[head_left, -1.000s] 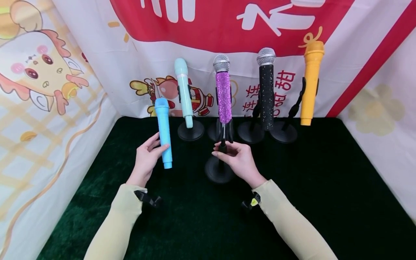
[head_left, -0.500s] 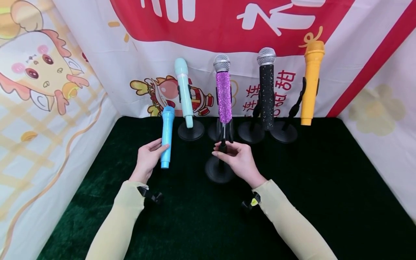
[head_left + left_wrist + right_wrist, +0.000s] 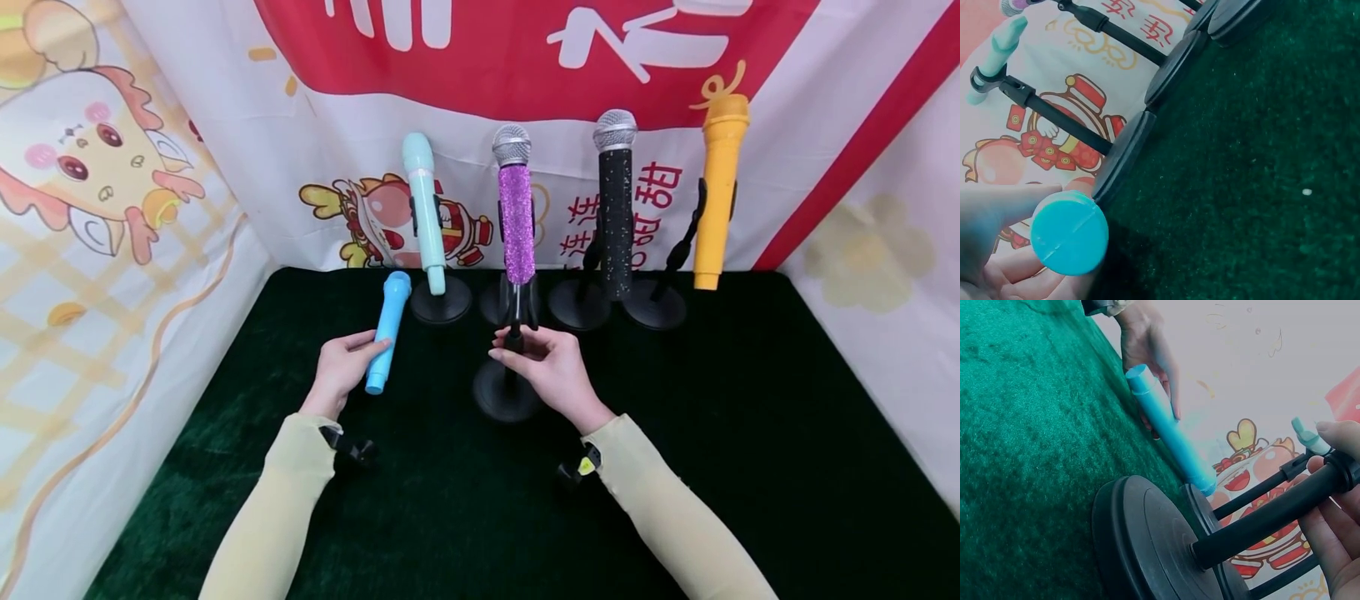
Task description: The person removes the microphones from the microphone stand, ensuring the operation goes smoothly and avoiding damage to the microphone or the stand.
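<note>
My left hand [image 3: 339,371] grips a light blue microphone [image 3: 393,307] low on its handle, thumb on top, with the head end pointing away and slightly right. In the left wrist view its round butt end [image 3: 1070,234] faces the camera. My right hand [image 3: 555,367] pinches the upper pole of a black desk microphone stand [image 3: 504,398] whose round base is on the green cloth. The stand's clip [image 3: 519,310] holds no microphone and overlaps the lower end of a purple glitter microphone [image 3: 516,225] behind it. The right wrist view shows the stand's pole [image 3: 1260,525] between fingers and thumb.
Along the back stand a mint microphone [image 3: 426,208], a black speckled microphone [image 3: 616,217] and a yellow microphone [image 3: 718,200] on black stands, with the purple one among them. A printed fabric backdrop [image 3: 360,125] rises behind the dark green cloth [image 3: 465,517].
The blue microphone has tipped from near upright to a lower slant, its head sinking and swinging right. My left hand has shifted slightly; my right hand and the stand have stayed still.
</note>
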A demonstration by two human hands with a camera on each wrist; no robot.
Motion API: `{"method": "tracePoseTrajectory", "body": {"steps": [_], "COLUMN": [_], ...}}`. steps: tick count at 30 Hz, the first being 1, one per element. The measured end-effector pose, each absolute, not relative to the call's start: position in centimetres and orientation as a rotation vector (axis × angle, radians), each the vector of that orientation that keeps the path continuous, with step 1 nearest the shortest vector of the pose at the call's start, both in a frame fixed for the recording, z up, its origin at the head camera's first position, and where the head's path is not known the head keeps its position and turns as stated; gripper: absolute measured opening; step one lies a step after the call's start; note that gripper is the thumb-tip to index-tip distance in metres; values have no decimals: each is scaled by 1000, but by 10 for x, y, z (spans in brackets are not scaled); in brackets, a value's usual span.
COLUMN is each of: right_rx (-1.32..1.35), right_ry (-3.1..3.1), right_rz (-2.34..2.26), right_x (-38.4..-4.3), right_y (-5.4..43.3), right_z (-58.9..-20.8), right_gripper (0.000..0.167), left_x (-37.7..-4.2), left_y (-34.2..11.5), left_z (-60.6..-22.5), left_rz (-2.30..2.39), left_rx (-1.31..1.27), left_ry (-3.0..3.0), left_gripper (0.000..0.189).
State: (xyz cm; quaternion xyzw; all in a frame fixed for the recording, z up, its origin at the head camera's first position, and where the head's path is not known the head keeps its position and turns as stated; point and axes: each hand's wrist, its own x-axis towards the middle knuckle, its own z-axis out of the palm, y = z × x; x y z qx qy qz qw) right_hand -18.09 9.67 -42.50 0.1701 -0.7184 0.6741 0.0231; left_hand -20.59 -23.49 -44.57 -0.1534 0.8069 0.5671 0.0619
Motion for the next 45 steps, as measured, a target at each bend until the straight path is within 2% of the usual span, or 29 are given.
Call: {"method": "tracePoseTrajectory", "body": {"steps": [16,27,33,39,45], "right_rx": [516,542,534,542,545], "right_ry": [-2211,-2187,-2199,-2189,-2188], "right_rz": [2103,2118,2118,2123,2123], "right_x": [-182,-183,-183,-182,-181], "right_y": [96,96,96,96,96], "right_z": [-427,-426,-426,-426,-427], "right_gripper": [28,32,28,28,27], "left_x": [-206,-207,-208,-197,-179], "left_y": [-239,-242,-237,-216,-186], "left_z": [-447,-444,-436,-403,-366], "left_rz": [1554,1591,1743,2083,2310], "left_rx": [-439,-435,-394,-227,150], "left_ry": [2538,2556,2655,2775,2680], "left_gripper": [57,63,65,56,43]}}
